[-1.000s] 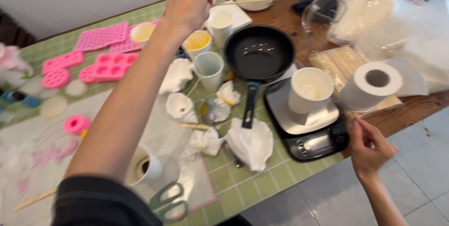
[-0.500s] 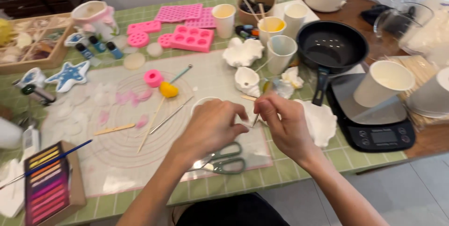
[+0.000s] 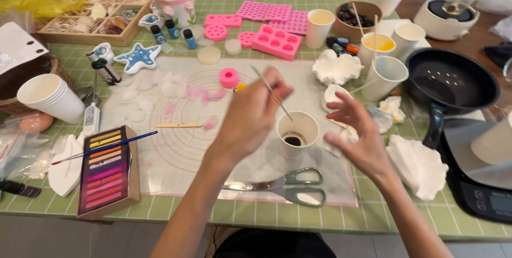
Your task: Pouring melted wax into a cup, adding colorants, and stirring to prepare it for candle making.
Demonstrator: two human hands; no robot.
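Counter (image 3: 176, 212): covered by a green checked cloth, with a translucent work mat (image 3: 181, 156) marked in pink circles laid over its middle. At the right edge, a black frying pan (image 3: 450, 84) sits beside a digital scale (image 3: 480, 183). Near the left front, a box of coloured pastel sticks (image 3: 106, 170) with a blue-handled paintbrush (image 3: 106, 147) lying across it. A stack of white paper cups (image 3: 50, 98) stands at the far left. Pink silicone moulds (image 3: 277, 41) lie toward the back. Grey-handled scissors (image 3: 288, 186) rest on the mat's front edge.

Left hand (image 3: 250, 116): closed, pinching a thin stick (image 3: 271, 92) held tilted, its lower end pointing toward a white paper cup (image 3: 297, 134) just beside the hand. The cup stands upright on the mat and holds a little dark liquid.

Right hand (image 3: 357, 135): open, fingers spread, holding nothing, hovering just right of that cup and in front of a small white shell dish (image 3: 333, 97).
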